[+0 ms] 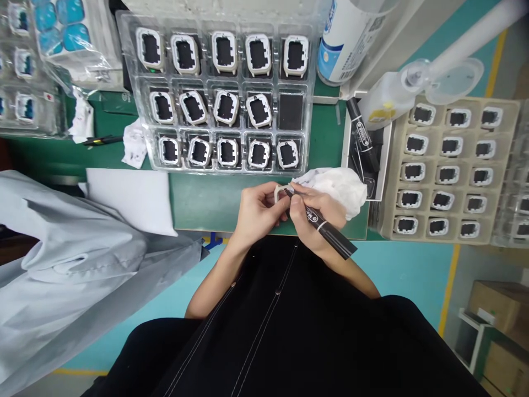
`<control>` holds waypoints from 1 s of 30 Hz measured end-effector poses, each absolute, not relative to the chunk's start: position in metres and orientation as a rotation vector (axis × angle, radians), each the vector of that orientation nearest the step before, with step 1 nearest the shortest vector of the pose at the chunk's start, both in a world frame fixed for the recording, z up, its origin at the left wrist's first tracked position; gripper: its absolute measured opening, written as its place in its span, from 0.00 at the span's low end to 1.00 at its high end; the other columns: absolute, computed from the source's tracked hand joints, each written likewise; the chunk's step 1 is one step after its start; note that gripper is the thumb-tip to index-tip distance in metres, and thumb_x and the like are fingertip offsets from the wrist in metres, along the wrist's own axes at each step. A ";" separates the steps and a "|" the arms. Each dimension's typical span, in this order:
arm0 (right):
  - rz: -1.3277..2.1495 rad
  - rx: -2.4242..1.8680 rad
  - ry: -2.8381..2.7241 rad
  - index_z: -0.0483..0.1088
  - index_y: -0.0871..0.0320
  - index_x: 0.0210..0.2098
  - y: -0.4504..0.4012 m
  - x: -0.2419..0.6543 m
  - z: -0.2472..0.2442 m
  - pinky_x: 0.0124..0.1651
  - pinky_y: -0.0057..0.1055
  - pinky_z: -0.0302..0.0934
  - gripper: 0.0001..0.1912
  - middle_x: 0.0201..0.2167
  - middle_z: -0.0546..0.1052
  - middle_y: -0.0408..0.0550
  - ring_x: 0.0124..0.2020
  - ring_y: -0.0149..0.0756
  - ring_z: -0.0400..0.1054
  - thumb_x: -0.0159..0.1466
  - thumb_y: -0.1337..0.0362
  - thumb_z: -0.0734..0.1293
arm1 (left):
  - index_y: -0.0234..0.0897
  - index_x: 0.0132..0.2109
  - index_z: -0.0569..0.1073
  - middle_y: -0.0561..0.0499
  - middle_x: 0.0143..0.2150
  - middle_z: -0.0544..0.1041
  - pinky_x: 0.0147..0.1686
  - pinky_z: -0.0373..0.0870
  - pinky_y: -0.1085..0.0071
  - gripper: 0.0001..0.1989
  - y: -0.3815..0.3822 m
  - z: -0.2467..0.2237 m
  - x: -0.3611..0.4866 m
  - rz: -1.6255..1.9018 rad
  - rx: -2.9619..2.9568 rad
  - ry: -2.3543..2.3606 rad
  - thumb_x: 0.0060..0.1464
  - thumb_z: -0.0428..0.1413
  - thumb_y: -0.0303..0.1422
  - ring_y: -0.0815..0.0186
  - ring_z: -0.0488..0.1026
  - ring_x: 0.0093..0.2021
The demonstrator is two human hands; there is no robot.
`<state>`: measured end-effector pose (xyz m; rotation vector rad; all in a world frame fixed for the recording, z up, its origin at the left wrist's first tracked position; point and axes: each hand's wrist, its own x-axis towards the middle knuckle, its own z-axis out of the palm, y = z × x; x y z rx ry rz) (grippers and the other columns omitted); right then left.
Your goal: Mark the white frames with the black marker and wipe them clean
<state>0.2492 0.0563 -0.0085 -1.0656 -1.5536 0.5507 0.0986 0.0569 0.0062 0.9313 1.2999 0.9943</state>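
Note:
Near the table's front edge, my left hand (257, 214) pinches a small white watch-case frame (279, 193) between thumb and fingers. My right hand (314, 212) grips a black marker pen (330, 234), its tip end meeting the frame and its thick end slanting down to the right. Fingers cover part of the frame, so the exact contact point is hidden. Just beyond my hands lies a clear plastic tray (215, 172) with rows of similar white frames; one pocket (290, 111) in its middle row holds no frame. A crumpled white cloth (345, 190) lies beside my right hand.
A beige tray (427, 236) with more frames stands at right. Another marker (361, 129) rests over a white box (382, 165), near a squeeze bottle (386, 99) and a large labelled bottle (345, 44). Black tweezers (105, 140) lie left. Grey cloth (74, 264) hangs at left.

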 end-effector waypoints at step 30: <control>0.507 -1.076 -1.629 0.76 0.51 0.43 0.058 0.254 0.000 0.52 0.40 0.91 0.06 0.35 0.89 0.39 0.46 0.43 0.92 0.76 0.68 0.73 | 0.39 0.31 0.76 0.57 0.21 0.76 0.20 0.64 0.76 0.17 0.055 0.004 0.097 0.999 0.947 1.291 0.61 0.74 0.36 0.72 0.70 0.18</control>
